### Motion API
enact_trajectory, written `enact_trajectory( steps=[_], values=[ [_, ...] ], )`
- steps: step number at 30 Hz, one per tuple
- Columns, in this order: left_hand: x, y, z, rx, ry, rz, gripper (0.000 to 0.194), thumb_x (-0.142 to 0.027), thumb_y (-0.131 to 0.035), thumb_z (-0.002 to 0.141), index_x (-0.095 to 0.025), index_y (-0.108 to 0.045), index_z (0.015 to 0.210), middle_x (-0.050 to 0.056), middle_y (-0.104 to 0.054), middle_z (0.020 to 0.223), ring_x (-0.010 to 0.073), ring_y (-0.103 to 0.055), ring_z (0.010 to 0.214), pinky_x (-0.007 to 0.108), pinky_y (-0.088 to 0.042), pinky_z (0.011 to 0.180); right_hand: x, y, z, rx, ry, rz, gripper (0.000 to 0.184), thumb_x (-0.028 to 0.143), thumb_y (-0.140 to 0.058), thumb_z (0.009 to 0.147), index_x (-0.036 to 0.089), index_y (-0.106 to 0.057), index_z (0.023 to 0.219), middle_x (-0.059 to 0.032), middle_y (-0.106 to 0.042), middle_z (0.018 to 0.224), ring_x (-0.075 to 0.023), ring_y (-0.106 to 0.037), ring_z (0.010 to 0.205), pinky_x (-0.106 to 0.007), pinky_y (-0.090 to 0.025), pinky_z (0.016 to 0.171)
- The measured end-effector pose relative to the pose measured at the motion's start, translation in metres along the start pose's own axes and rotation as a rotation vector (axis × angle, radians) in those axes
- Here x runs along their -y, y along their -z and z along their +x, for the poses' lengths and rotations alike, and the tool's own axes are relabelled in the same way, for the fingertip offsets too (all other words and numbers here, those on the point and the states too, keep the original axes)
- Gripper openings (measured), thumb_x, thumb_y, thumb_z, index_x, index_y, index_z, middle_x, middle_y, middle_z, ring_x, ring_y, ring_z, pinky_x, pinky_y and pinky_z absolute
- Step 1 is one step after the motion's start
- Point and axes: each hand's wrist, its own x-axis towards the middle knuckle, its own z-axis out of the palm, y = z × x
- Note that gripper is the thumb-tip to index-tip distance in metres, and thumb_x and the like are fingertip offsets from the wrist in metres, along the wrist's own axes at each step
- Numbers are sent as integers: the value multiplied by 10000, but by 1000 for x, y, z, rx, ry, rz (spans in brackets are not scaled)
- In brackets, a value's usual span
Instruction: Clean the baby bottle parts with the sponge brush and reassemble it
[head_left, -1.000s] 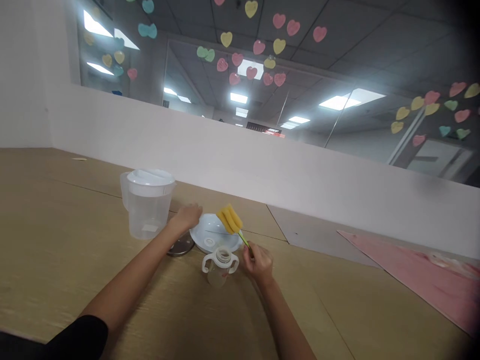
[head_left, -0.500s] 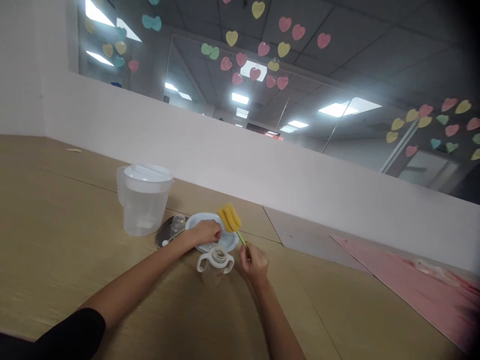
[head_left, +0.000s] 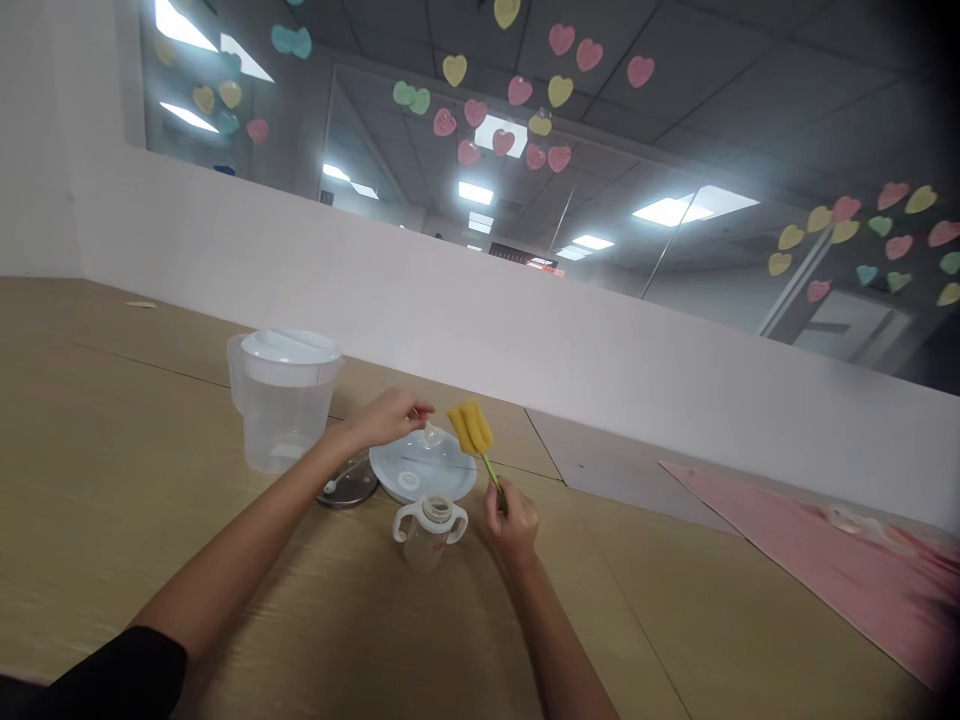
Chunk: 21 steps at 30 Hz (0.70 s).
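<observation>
My left hand [head_left: 399,414] pinches a clear bottle nipple [head_left: 433,435] above a pale blue bowl [head_left: 379,470]. Inside the bowl lies a white ring [head_left: 409,481]. My right hand [head_left: 514,520] grips the green handle of a yellow sponge bottle brush [head_left: 471,428], its head raised at the bowl's right rim. In front of the bowl, between my forearms, a clear baby bottle [head_left: 425,548] with two white handles stands upright and uncapped.
Behind my left forearm is a lidded clear pitcher [head_left: 289,410]. A dark round tray [head_left: 352,493] holding small parts lies left of the bowl, partly hidden by that arm. A pink mat [head_left: 795,540] lies to the right; a white wall [head_left: 465,310] stands behind.
My left hand reached rightward down into the bowl, then rose leftward with the nipple. My right hand stays nearly in place, still holding the brush upright.
</observation>
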Motion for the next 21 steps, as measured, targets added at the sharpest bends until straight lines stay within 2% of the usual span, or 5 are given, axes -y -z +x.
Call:
enact_trajectory(
  steps=[6,15,18,21],
  values=[
    [-22,23,-12,-45,34,-70,439,-264,-515,792,-124,-561,1205,67,-690,976,166,-649,850,260,-500,748,1,1,2,27,101,-37,156,188,-468,876,142,-600,805,26,-522,498,-85,-475,446,-215,-362,494],
    [-36,32,-19,-102,-3,-45,418,-338,-507,821,-143,-586,1182,76,-681,997,187,-636,902,298,-499,793,1,0,5,-21,-7,-120,217,216,-456,885,149,-616,754,26,-510,466,-83,-467,423,-218,-335,471],
    [-38,34,-20,-142,-32,-56,380,-354,-521,822,-165,-622,1136,69,-675,1018,181,-627,912,293,-491,804,1,-2,4,-21,-44,-148,225,226,-448,894,151,-620,769,26,-510,465,-84,-464,423,-218,-319,463],
    [-40,35,-19,-165,-87,-17,303,-360,-507,843,-181,-686,1010,63,-676,990,171,-618,883,272,-480,779,2,-3,3,26,10,-119,222,224,-441,898,151,-622,793,23,-523,478,-83,-466,432,-214,-329,474]
  ],
)
